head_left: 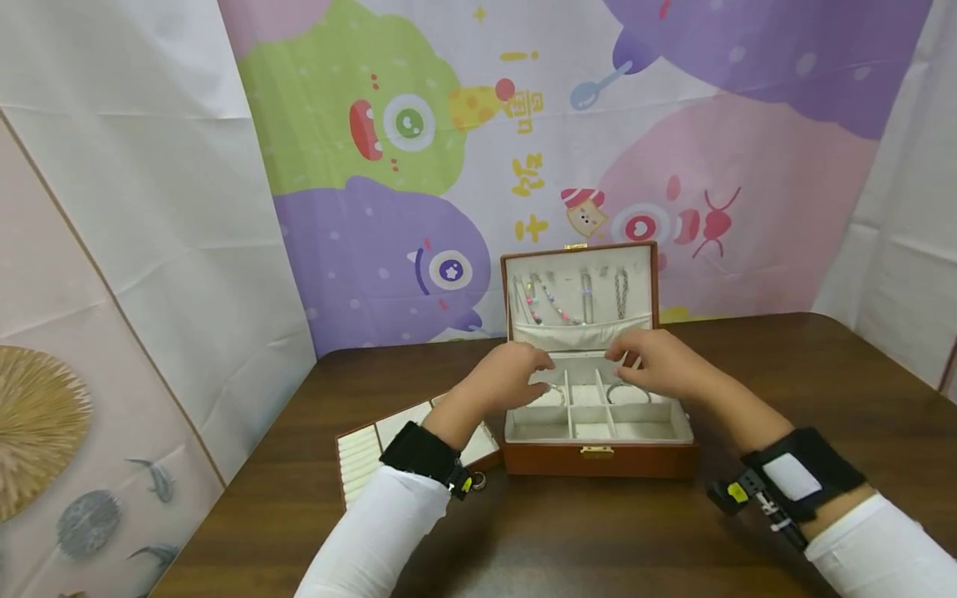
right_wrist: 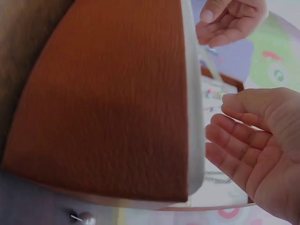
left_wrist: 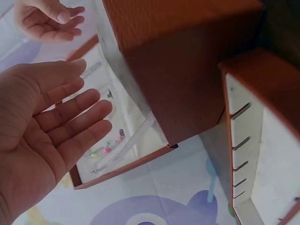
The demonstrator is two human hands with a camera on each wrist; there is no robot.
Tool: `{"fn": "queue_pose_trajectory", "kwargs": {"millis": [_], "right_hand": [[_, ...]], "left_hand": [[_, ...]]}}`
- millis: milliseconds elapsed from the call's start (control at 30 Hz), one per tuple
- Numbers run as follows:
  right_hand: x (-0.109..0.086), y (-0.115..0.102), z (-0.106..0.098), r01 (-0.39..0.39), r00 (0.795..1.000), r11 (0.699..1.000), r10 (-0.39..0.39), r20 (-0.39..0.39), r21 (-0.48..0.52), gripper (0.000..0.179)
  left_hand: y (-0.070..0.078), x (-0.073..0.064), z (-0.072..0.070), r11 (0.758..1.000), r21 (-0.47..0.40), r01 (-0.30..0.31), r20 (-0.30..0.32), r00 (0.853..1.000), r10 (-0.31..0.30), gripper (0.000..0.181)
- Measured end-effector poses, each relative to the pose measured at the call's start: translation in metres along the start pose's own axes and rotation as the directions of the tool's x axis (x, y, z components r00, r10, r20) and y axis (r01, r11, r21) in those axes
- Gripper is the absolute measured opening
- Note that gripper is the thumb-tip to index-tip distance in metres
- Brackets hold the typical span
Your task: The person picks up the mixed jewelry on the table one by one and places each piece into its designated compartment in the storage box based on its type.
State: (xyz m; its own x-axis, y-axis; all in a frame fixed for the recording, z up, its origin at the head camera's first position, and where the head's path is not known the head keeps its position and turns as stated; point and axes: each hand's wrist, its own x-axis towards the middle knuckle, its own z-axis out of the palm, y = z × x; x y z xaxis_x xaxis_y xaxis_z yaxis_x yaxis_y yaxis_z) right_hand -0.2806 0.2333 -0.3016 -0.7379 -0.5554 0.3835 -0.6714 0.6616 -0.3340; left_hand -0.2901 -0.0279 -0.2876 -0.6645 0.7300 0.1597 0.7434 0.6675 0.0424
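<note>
A brown jewelry box (head_left: 598,459) stands with its lid raised, its pale inside split into several compartments. Over the left compartments is my left hand (head_left: 508,378), fingers loosely bent and nothing between them; the left wrist view shows its palm (left_wrist: 51,122). My right hand (head_left: 661,361) hovers above the right side with relaxed, bent fingers, and it too holds nothing. Below the hands, a bangle (head_left: 555,395) lies on the left and another bangle (head_left: 628,394) on the right. Necklaces and bracelets (head_left: 620,295) hang inside the lid above a cloth pocket (head_left: 583,336).
Left of the box sits a tray (head_left: 359,461) with ring rolls and pale compartments, partly behind my left forearm. A small ring-shaped piece (head_left: 478,480) lies near its corner. Behind the brown table (head_left: 598,540) hangs a cartoon-printed cloth (head_left: 419,249).
</note>
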Motion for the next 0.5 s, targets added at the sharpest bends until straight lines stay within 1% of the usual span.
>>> {"fn": "queue_pose_trajectory", "kwargs": {"millis": [100, 200, 333, 500], "right_hand": [[-0.008, -0.008, 0.002, 0.043, 0.999, 0.999, -0.043, -0.017, -0.005, 0.015], [-0.016, -0.015, 0.002, 0.082, 0.996, 0.997, -0.082, -0.021, -0.012, 0.015], [-0.026, -0.022, 0.003, 0.134, 0.991, 0.991, -0.134, -0.016, -0.029, 0.015], [-0.037, -0.028, 0.006, 0.187, 0.982, 0.982, -0.187, -0.010, -0.032, 0.016]], "left_hand": [[0.004, -0.011, 0.002, 0.999, -0.007, -0.031, -0.035, 0.999, 0.031, 0.028], [0.006, -0.023, 0.004, 0.999, -0.019, -0.047, -0.060, 0.997, 0.045, 0.027], [0.008, -0.042, 0.007, 0.998, -0.053, -0.041, -0.090, 0.995, 0.036, 0.025], [0.007, -0.066, 0.008, 0.995, -0.096, -0.036, -0.142, 0.990, 0.022, 0.021]]}}
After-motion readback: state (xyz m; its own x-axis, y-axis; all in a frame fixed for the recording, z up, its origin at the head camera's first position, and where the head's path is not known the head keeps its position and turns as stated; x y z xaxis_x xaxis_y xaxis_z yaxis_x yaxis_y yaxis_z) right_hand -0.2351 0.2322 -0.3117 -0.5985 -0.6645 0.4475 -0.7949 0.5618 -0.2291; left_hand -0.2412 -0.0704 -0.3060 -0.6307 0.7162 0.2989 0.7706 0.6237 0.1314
